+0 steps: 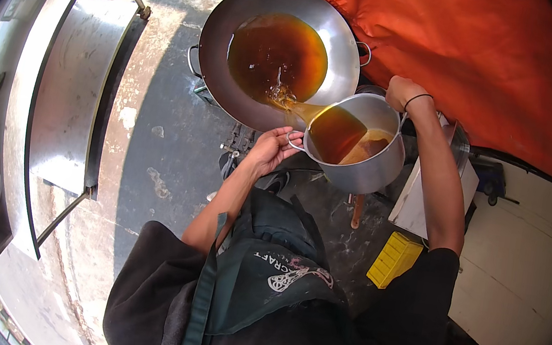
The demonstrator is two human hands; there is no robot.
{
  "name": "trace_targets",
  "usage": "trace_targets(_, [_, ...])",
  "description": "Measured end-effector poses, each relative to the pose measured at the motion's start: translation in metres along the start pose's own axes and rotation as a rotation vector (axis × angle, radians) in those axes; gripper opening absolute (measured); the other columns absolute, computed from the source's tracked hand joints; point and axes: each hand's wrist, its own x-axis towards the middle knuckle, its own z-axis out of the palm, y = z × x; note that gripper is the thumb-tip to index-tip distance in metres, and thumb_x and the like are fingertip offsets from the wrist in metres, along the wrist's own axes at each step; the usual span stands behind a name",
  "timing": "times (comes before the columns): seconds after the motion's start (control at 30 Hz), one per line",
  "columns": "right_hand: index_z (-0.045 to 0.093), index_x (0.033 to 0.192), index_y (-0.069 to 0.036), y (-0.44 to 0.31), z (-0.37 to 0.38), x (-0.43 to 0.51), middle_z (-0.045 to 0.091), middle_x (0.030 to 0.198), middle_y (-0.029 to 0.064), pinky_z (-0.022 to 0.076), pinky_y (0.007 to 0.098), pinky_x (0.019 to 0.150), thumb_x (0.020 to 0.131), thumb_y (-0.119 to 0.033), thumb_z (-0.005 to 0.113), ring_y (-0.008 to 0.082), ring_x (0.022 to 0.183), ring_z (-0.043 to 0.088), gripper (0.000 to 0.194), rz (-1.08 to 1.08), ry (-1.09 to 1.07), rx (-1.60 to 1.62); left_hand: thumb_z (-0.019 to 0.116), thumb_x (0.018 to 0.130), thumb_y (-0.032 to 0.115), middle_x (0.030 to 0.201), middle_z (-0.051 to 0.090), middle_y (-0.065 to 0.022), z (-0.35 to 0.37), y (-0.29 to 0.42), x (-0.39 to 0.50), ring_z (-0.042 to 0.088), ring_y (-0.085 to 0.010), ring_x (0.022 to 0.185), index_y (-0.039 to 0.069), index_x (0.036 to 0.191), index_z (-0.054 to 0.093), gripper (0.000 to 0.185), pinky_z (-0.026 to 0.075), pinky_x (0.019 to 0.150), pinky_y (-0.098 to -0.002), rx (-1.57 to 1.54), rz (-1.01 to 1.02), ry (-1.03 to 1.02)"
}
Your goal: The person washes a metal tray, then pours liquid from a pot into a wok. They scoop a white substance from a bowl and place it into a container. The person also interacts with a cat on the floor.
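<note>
A two-handled aluminium pot (368,176) is tilted toward a large metal wok (216,46). Amber-brown liquid (335,133) in the pot runs over its rim in a stream and splashes into the pool of darker liquid (280,54) at the wok's bottom. Sediment or residue (370,145) clings to the pot's inner wall. My left hand (274,149) grips the pot's near-left loop handle (295,141). At the far right side my right hand (404,92) holds the other handle, which is mostly hidden behind the fingers and wrist.
An orange sheet (475,67) hangs close at the right of the wok. A steel table (71,95) stands at the left. Gas valve fittings (236,149) sit below the wok. A yellow crate (394,259) rests on the concrete floor (169,159) at right, near a white box-shaped cabinet (416,205).
</note>
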Motion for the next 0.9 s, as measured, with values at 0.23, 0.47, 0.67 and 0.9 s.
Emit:
trace_targets(0.23, [0.070, 0.104, 0.005, -0.006, -0.005, 0.001, 0.066, 0.110, 0.0277, 0.0552, 0.0454, 0.086, 0.074, 0.001, 0.063, 0.0391, 0.105, 0.066, 0.031, 0.015, 0.031, -0.008, 0.045, 0.099, 0.000, 0.117, 0.059, -0.0195, -0.001, -0.004, 0.001, 0.067, -0.0257, 0.097, -0.004, 0.127, 0.036, 0.029, 0.060, 0.085, -0.0348, -0.051, -0.026, -0.006])
trace_targets(0.47, [0.068, 0.103, 0.009, -0.013, -0.015, -0.011, 0.065, 0.106, 0.0323, 0.0546, 0.0450, 0.085, 0.080, -0.003, 0.055, 0.0409, 0.104, 0.066, 0.029, -0.020, 0.029, -0.027, 0.038, 0.098, -0.005, 0.121, 0.060, -0.0224, -0.002, -0.010, 0.002, 0.065, -0.0280, 0.105, -0.005, 0.125, 0.039, 0.027, 0.058, 0.093, -0.0393, -0.049, -0.022, 0.027])
trace_targets(0.67, [0.068, 0.106, 0.008, -0.022, -0.025, -0.021, 0.065, 0.109, 0.0303, 0.0550, 0.0443, 0.086, 0.077, 0.003, 0.058, 0.0400, 0.106, 0.065, 0.030, 0.020, 0.052, 0.007, 0.039, 0.099, -0.002, 0.117, 0.059, -0.0196, -0.004, -0.008, 0.003, 0.066, -0.0261, 0.101, -0.005, 0.129, 0.036, 0.030, 0.059, 0.088, -0.0368, -0.084, -0.034, -0.018])
trace_targets(0.9, [0.068, 0.114, 0.002, -0.025, -0.025, -0.018, 0.064, 0.121, 0.0240, 0.0517, 0.0476, 0.092, 0.082, -0.001, 0.058, 0.0366, 0.113, 0.063, 0.034, 0.051, 0.026, 0.020, 0.040, 0.099, -0.003, 0.118, 0.059, -0.0199, -0.004, -0.010, 0.003, 0.066, -0.0262, 0.101, -0.005, 0.129, 0.035, 0.030, 0.059, 0.089, -0.0374, -0.090, -0.034, -0.003])
